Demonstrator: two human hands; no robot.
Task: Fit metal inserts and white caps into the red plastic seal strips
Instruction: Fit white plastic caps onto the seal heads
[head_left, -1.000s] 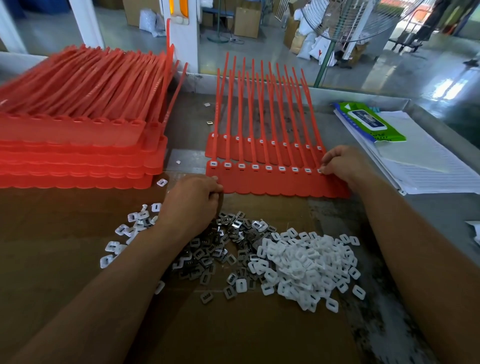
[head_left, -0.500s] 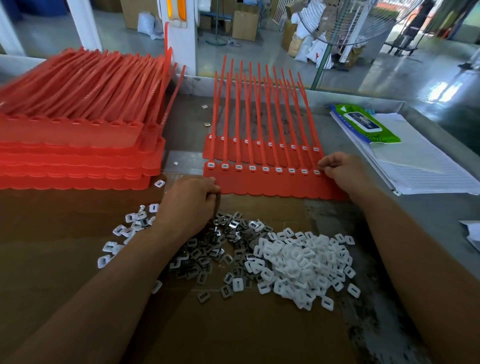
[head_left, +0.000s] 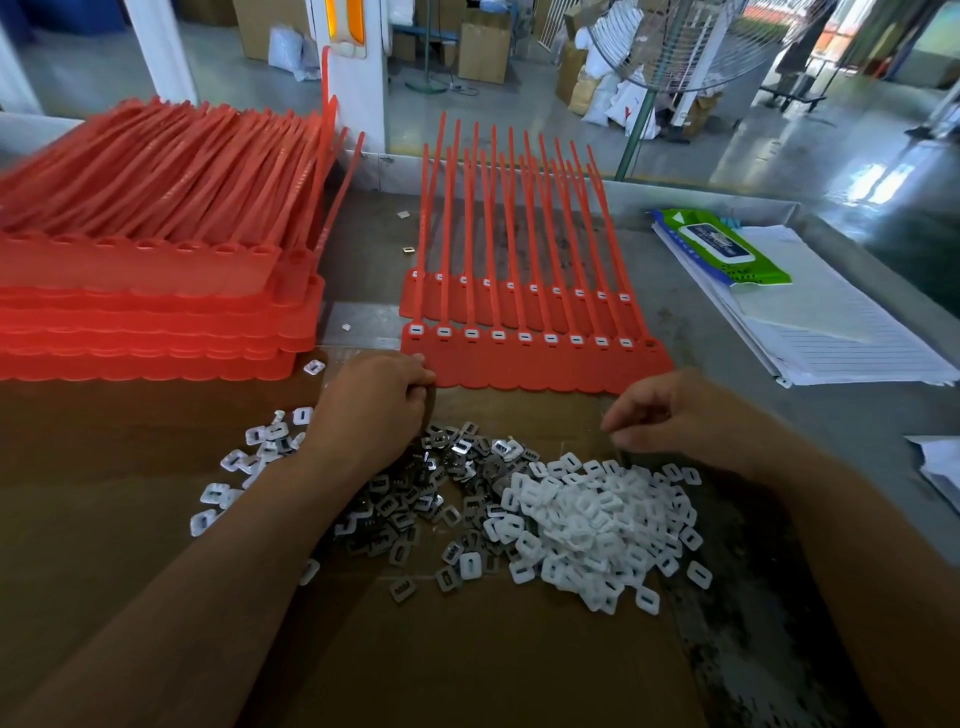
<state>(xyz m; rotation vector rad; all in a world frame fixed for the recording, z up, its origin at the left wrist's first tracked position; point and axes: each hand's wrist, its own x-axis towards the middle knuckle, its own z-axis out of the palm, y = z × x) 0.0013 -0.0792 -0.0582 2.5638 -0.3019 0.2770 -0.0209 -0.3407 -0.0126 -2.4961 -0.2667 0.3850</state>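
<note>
the near sheet of red seal strips (head_left: 535, 366) lies flat on the bench with its tails pointing away from the person. it has ten heads in a row: nine carry white caps, and the one at its right end (head_left: 649, 343) shows an open hole. a second sheet (head_left: 467, 306) lies just behind it and partly under it, with ten capped heads.

the left hand (head_left: 369, 410) sits at the near sheet's front left corner, its fingers curled and touching the edge. whether it pinches the sheet or hides a part cannot be told. the right hand (head_left: 685, 415) hovers just in front of the sheet's right end, fingers bent down with thumb and fingertips close together. anything between them is too small to see.

in front of the sheet lie a heap of metal inserts (head_left: 415, 499) and a heap of white caps (head_left: 597, 525), both too many to count, on brown cardboard (head_left: 467, 649). to its left stands a stack of red strips (head_left: 156, 291). to its right a green packet (head_left: 722, 249) rests on lined papers (head_left: 841, 332), and its label is too blurred to read.
</note>
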